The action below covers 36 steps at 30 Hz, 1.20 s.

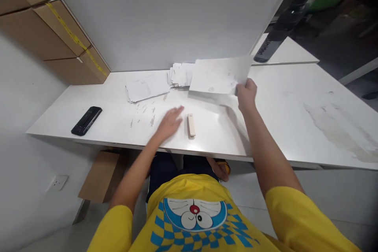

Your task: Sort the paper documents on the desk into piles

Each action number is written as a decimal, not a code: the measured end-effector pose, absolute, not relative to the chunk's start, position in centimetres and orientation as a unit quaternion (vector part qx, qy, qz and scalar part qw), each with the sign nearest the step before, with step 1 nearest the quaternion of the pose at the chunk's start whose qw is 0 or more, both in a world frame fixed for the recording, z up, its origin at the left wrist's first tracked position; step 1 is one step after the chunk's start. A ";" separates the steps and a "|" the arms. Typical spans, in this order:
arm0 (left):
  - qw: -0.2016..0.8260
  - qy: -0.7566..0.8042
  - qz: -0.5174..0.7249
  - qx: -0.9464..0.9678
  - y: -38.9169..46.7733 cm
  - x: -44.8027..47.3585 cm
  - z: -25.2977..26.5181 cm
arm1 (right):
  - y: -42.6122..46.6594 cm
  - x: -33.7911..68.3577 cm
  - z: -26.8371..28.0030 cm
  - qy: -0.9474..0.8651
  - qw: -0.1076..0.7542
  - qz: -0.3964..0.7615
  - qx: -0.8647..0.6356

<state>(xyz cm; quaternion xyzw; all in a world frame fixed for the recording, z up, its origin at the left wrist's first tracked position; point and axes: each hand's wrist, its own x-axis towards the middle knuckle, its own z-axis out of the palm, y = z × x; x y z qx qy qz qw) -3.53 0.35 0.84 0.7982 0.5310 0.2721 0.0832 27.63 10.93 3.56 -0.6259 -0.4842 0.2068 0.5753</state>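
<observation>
My right hand (pixel 247 93) pinches the lower right corner of a white sheet of paper (pixel 221 75) and holds it tilted above the table. The sheet partly covers a stack of papers (pixel 181 75) at the back. Over the table's near part, my left hand (pixel 170 122) holds nothing; its fingers stretch to the right, slightly blurred. Close to those fingertips lies a small cream stapler (pixel 191 126), apart from the hand. Another pile of papers (pixel 147 87) rests further back on the left.
A black device (pixel 86 121), perhaps a phone, lies at the table's left end. Cardboard boxes (pixel 59 35) stand at the far left, and another box (pixel 100 175) is below the table. A dark bottle (pixel 270 45) stands behind on the right. A grey panel (pixel 165 15) bounds the back.
</observation>
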 end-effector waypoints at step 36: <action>0.326 0.452 0.759 0.336 -5.7 -7.5 -0.2 | -2.2 16.3 4.3 -0.618 0.502 0.454 -0.401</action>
